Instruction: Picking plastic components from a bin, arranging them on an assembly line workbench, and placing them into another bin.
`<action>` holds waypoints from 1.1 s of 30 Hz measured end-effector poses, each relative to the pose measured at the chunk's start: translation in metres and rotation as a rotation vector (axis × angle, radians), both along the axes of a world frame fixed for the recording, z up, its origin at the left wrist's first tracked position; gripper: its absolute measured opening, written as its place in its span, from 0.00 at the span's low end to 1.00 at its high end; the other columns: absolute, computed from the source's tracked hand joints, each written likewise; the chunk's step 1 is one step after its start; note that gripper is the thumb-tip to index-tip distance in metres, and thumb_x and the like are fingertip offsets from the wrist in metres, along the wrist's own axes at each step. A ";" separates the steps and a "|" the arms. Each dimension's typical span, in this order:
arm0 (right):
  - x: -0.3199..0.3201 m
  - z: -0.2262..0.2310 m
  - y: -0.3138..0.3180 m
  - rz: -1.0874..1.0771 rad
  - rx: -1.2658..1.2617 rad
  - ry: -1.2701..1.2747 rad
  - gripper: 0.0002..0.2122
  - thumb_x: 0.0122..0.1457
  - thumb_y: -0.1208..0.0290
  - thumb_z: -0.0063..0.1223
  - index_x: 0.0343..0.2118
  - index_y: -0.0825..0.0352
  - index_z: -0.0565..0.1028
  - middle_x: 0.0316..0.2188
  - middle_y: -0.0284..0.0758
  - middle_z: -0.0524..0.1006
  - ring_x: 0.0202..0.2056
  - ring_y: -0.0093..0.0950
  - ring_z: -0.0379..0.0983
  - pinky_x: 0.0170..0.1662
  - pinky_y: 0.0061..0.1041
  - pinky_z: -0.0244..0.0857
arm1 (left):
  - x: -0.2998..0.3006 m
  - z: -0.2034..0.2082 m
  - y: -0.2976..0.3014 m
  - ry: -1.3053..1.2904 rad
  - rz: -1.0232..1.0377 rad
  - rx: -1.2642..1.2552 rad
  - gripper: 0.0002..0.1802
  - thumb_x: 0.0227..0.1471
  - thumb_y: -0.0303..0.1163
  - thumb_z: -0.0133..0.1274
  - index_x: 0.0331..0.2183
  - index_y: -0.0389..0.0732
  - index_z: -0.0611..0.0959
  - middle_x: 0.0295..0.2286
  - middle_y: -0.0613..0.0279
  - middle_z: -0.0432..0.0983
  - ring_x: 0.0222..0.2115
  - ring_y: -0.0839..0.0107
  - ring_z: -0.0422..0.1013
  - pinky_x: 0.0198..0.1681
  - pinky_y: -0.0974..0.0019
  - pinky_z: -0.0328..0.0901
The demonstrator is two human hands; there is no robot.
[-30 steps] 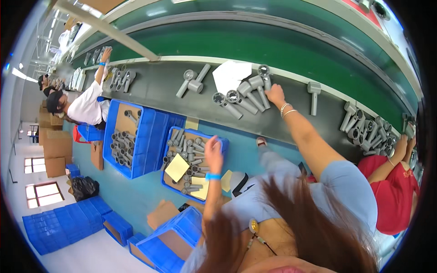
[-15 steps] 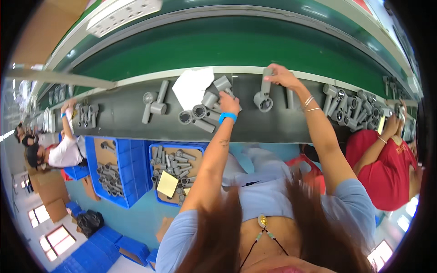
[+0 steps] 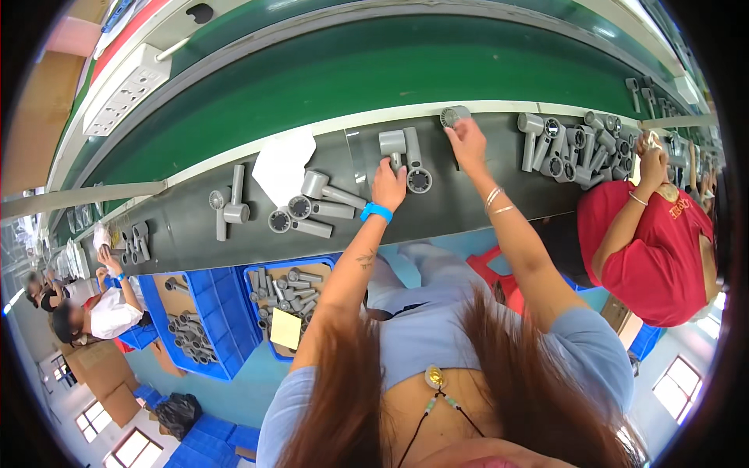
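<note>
Held gray fan (image 3: 392, 144) lies on the dark bench (image 3: 437, 212), mid-length, head toward the far edge. Left hand (image 3: 388, 186): forearm extended forward, palm down, fingers curled round the handle below the head; grip closed on it. Right hand (image 3: 468, 148): arm stretched forward and slightly right, elbow slightly bent, fingertips at the head of the far-edge fan (image 3: 452, 116), near the green belt (image 3: 374, 74); whether they pinch it or merely touch, cannot tell. Wristwear: one blue band (image 3: 377, 211) left, two bracelets right. Between the hands: one head-down fan (image 3: 420, 181), just beside the held one. Left of the left hand: three loose fans (image 3: 314, 185), one white sheet (image 3: 282, 165), then two crossed fans (image 3: 236, 212). Right: a fan pile (image 3: 597, 152), too crowded to count. Below left: two blue bins (image 3: 246, 312) containing fans, uncounted; one yellow sheet (image 3: 285, 329) in the nearer. One red-shirted co-worker (image 3: 655, 257) at right.
</note>
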State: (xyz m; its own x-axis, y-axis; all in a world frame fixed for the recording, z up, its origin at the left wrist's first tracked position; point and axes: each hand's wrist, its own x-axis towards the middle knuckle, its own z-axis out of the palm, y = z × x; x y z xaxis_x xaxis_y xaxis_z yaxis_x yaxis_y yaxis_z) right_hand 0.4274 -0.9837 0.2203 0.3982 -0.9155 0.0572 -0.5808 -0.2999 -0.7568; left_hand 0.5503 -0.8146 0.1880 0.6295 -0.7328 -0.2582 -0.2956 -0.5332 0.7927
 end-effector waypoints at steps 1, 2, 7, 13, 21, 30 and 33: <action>-0.010 -0.004 0.005 0.001 0.002 -0.002 0.17 0.47 0.64 0.58 0.35 0.70 0.70 0.27 0.37 0.72 0.31 0.35 0.70 0.35 0.28 0.65 | -0.002 0.005 -0.002 0.020 0.036 -0.003 0.28 0.45 0.38 0.54 0.45 0.34 0.65 0.39 0.38 0.68 0.39 0.43 0.65 0.42 0.50 0.61; -0.017 -0.009 0.011 -0.061 -0.113 0.060 0.18 0.47 0.64 0.58 0.37 0.70 0.69 0.30 0.39 0.72 0.35 0.38 0.69 0.37 0.30 0.64 | -0.003 0.007 -0.003 0.016 0.042 -0.003 0.28 0.45 0.38 0.54 0.45 0.34 0.65 0.39 0.38 0.68 0.39 0.43 0.65 0.42 0.50 0.61; -0.036 -0.036 0.011 -0.060 -0.121 0.188 0.21 0.46 0.63 0.58 0.39 0.69 0.65 0.38 0.44 0.69 0.41 0.42 0.65 0.42 0.38 0.61 | -0.007 0.002 -0.003 0.016 0.039 -0.050 0.30 0.45 0.40 0.54 0.45 0.30 0.65 0.41 0.38 0.66 0.42 0.45 0.64 0.44 0.54 0.60; -0.036 -0.033 0.014 0.072 0.019 0.380 0.22 0.49 0.63 0.55 0.42 0.70 0.62 0.35 0.51 0.71 0.39 0.47 0.68 0.40 0.40 0.62 | -0.015 0.011 0.009 -0.347 0.134 -0.216 0.25 0.43 0.35 0.56 0.41 0.33 0.68 0.35 0.44 0.66 0.37 0.47 0.63 0.40 0.54 0.60; -0.035 -0.036 0.057 -0.042 0.162 0.150 0.20 0.53 0.62 0.50 0.42 0.71 0.59 0.31 0.55 0.72 0.35 0.53 0.69 0.37 0.43 0.61 | -0.041 0.053 -0.013 -0.535 -0.325 0.125 0.29 0.36 0.45 0.61 0.39 0.41 0.72 0.34 0.50 0.64 0.35 0.54 0.65 0.35 0.57 0.66; -0.056 -0.032 0.058 -0.005 0.249 0.100 0.20 0.55 0.59 0.47 0.42 0.71 0.60 0.33 0.55 0.72 0.35 0.50 0.70 0.38 0.40 0.61 | -0.044 0.026 0.003 -0.200 -0.270 -0.096 0.23 0.49 0.37 0.51 0.46 0.39 0.68 0.39 0.45 0.64 0.34 0.45 0.67 0.35 0.51 0.65; -0.048 -0.039 0.067 0.020 0.180 0.074 0.20 0.56 0.60 0.46 0.42 0.71 0.60 0.32 0.55 0.72 0.34 0.51 0.69 0.37 0.42 0.61 | -0.048 0.027 0.009 -0.186 -0.260 0.036 0.22 0.51 0.34 0.48 0.47 0.38 0.66 0.38 0.44 0.65 0.34 0.44 0.66 0.35 0.49 0.63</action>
State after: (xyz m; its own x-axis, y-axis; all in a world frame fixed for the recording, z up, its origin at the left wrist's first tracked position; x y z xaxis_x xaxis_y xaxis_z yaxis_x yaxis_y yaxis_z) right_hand 0.3795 -0.9168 0.1811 0.4132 -0.9004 -0.1363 -0.6320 -0.1758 -0.7548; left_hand 0.5022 -0.8053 0.2150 0.4613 -0.8678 -0.1849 -0.5639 -0.4476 0.6940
